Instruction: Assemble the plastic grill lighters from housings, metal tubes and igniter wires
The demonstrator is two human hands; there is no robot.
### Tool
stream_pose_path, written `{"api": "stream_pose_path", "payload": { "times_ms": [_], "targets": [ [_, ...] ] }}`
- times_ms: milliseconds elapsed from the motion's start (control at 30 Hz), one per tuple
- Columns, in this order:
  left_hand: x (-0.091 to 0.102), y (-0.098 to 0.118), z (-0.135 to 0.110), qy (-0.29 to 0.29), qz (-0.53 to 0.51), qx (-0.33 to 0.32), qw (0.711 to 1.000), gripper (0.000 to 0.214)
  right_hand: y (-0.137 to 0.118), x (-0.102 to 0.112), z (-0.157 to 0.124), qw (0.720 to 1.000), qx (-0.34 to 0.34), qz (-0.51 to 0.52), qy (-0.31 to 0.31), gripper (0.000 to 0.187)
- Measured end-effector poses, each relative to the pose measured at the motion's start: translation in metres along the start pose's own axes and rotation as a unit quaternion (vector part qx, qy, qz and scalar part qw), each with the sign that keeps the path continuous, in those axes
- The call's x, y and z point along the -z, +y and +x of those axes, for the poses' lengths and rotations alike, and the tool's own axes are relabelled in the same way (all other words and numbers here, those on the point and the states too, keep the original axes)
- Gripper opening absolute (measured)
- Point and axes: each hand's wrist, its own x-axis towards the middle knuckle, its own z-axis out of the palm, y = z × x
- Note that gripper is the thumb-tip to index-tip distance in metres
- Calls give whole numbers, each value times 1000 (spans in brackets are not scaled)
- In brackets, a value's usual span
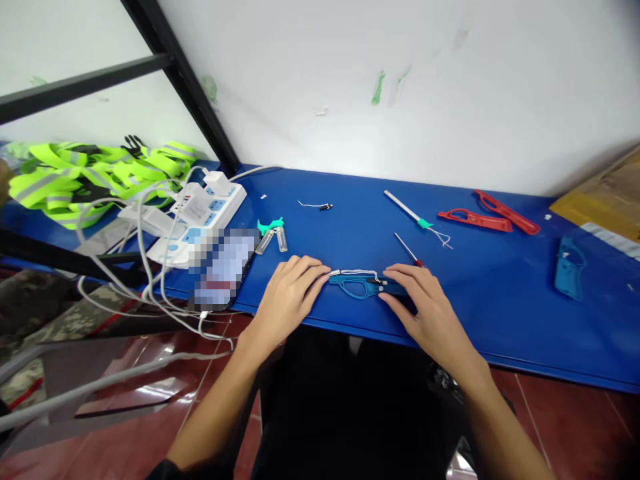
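Note:
A blue half casing of a long utility lighter (356, 291), with an open handle loop, lies on the table in front of me. White wire and a small black part rest in it. My left hand (293, 290) pinches the casing's left end, where a short metal piece (334, 273) shows by the fingertips. From the other side, the thumb and fingers of my right hand (430, 303) grip the casing's right end and partly hide it. Just beyond the right hand lies a screwdriver (409, 249) with a red handle.
A metal rod with green tape (407, 209), red casing halves (475, 219), another blue half (570, 270), a wired black part (325, 207) and clear capsules with green pieces (271, 225) lie around. At left are a phone (225, 267), power strip (227, 205) and reflective straps (65, 177).

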Motion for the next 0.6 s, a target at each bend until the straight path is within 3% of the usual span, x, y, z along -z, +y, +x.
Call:
{"api": "stream_pose_path", "payload": {
  "times_ms": [233, 367, 600],
  "targets": [
    [-4, -4, -3, 22, -5, 26, 999, 16, -1, 0, -1, 999, 27, -25, -39, 22],
    [-4, -1, -4, 23, 7, 19, 1000, 17, -5, 1, 0, 997, 63, -35, -22, 19],
    [-1, -1, -4, -6, 10, -65, 998, 30, -6, 1, 5, 997, 72, -9, -32, 10]
  ]
}}
